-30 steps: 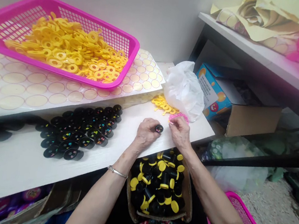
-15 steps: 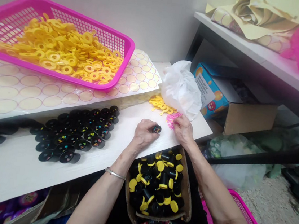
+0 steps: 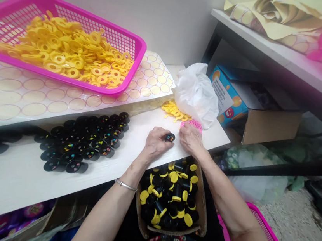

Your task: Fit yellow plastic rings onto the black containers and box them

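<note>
My left hand [image 3: 157, 143] is closed around a small black cup [image 3: 170, 137], held with its open mouth up and colourful bits inside. Just to its right, my right hand [image 3: 191, 140] has its fingertips pinched together; whatever they hold is too small to make out. Behind the right hand lies a little pile of pink pieces [image 3: 197, 124], partly covered by it. Yellow ring-shaped pieces [image 3: 176, 111] lie beyond on the white table [image 3: 136, 149]. To the left stand rows of black cups [image 3: 89, 153], many with coloured bits in them.
A pink basket [image 3: 136, 68] of yellow rings rests on sheets of round stickers [image 3: 54, 105]. Below my hands sits a cardboard box [image 3: 202, 215] of black tubs with yellow lids [image 3: 177, 193]. A white plastic bag [image 3: 198, 93] and a blue carton [image 3: 225, 99] stand at the right.
My right hand has drawn back from the pink pile, leftward and closer to the cup. The left hand still holds the black cup in nearly the same place.
</note>
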`<state>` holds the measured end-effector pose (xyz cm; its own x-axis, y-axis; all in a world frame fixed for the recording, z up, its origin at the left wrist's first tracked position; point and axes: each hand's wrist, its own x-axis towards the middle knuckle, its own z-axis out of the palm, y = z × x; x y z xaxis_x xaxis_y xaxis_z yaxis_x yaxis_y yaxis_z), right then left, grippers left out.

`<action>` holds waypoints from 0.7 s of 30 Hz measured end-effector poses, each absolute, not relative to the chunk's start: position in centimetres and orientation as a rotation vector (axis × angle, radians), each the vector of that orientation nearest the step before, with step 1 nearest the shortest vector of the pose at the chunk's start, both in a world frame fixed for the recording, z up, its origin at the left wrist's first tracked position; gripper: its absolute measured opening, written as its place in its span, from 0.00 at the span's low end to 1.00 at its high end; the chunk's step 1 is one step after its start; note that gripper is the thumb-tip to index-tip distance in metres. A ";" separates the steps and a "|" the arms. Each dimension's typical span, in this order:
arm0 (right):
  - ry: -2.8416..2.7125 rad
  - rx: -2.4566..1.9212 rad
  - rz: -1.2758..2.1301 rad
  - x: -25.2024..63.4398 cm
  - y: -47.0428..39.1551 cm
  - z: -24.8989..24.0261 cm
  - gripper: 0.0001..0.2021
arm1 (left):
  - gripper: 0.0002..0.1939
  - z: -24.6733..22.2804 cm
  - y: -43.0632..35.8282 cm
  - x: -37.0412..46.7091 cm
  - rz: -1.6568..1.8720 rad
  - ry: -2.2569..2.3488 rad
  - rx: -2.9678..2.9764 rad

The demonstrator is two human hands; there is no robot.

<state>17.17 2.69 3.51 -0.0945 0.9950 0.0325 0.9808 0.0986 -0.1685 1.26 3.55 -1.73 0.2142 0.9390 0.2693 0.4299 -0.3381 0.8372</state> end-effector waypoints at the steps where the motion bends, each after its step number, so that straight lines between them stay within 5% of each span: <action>1: -2.243 -2.012 0.295 17.0 2.6 3.8 0.09 | 0.14 -1.8 3.6 1.3 1.065 1.261 1.882; 5: -2.250 -2.049 0.696 16.5 2.0 4.5 0.09 | 0.14 -1.9 3.6 1.2 1.068 1.256 1.904; 21: -1.725 -1.997 0.616 17.7 1.6 2.6 0.07 | 0.14 -1.3 3.4 1.2 1.030 1.283 1.879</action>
<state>17.67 1.65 2.59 0.1285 0.9903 -0.0529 0.7999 -0.1350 -0.5847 1.24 3.42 -1.33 0.2187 0.9433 0.2498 0.4478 -0.3245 0.8332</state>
